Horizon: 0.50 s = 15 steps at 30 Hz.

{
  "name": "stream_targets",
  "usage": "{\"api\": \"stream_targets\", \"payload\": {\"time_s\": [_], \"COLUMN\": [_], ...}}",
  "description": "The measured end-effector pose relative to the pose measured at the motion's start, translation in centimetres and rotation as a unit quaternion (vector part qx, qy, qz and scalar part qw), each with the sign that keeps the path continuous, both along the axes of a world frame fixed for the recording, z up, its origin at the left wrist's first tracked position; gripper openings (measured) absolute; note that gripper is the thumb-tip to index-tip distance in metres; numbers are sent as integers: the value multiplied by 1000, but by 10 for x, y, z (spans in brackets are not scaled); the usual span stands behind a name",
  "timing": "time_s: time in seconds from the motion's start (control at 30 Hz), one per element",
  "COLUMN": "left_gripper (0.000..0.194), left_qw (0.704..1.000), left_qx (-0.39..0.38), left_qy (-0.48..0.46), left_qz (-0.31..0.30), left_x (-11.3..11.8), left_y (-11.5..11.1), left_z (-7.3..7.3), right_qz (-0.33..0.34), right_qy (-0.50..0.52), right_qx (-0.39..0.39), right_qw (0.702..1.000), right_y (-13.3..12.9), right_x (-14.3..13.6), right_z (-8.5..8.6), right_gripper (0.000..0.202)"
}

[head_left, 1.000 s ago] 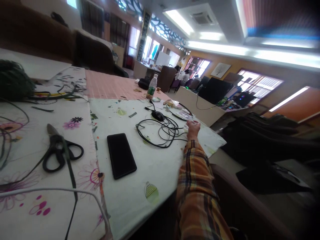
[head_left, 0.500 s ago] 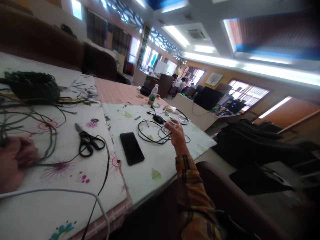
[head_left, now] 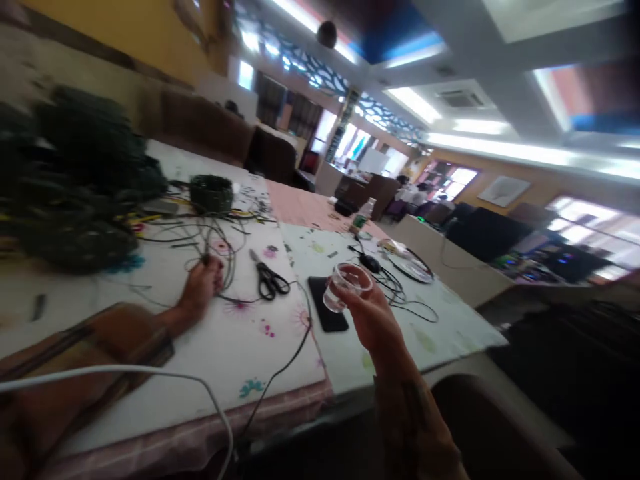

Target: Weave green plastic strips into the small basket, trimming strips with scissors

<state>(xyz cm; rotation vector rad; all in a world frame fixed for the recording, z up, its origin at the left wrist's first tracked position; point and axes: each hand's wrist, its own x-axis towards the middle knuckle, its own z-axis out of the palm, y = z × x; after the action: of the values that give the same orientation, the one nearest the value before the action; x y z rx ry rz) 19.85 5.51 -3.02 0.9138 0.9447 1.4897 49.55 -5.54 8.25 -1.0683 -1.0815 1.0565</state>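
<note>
Brought nearer the phone [head_left: 336, 323], a clear cup [head_left: 335, 299] sits in our right hand [head_left: 375, 321], fingers wrapped around it, likely for steadiness; left of the phone, our left hand [head_left: 197, 291] grips dark strips [head_left: 206, 251].

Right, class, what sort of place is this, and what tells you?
Probably an office used partly for handicrafts: dark monitors stand on a far desk, while scissors and a green woven basket sit on the near table.

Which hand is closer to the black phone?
Right. The right hand is close by the phone, holding a clear cup; the left hand is farther off, beyond the scissors.
</note>
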Motion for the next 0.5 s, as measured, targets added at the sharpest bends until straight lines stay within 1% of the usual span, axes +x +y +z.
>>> {"api": "stream_targets", "payload": {"time_s": [0.1,0.23,0.3,0.4,0.47,0.5], "left_gripper": [43,35,32,29,30,31], "left_qw": [1000,1000,1000,999,999,999], "left_qx": [20,29,24,14,10,10], "left_qy": [2,3,-1,-8,-11,-12], "left_qz": [-3,-10,-14,-27,-41,-47], "left_x": [4,10,10,7,6,6], "left_y": [1,7,10,14,16,16], "left_z": [-1,-8,-14,-21,-24,-24], "right_qz": [101,246,304,403,462,479], "right_qy": [-2,10,-4,-7,-13,-36], "right_qx": [-3,11,28,28,21,15], "right_qw": [995,969,952,915,886,877], "right_y": [-10,-19,-21,-27,-37,-43], "right_x": [-53,-123,-153,-184,-196,-199], "right_z": [9,21,27,35,43,49], "right_gripper": [53,56,58,64,67,66]}}
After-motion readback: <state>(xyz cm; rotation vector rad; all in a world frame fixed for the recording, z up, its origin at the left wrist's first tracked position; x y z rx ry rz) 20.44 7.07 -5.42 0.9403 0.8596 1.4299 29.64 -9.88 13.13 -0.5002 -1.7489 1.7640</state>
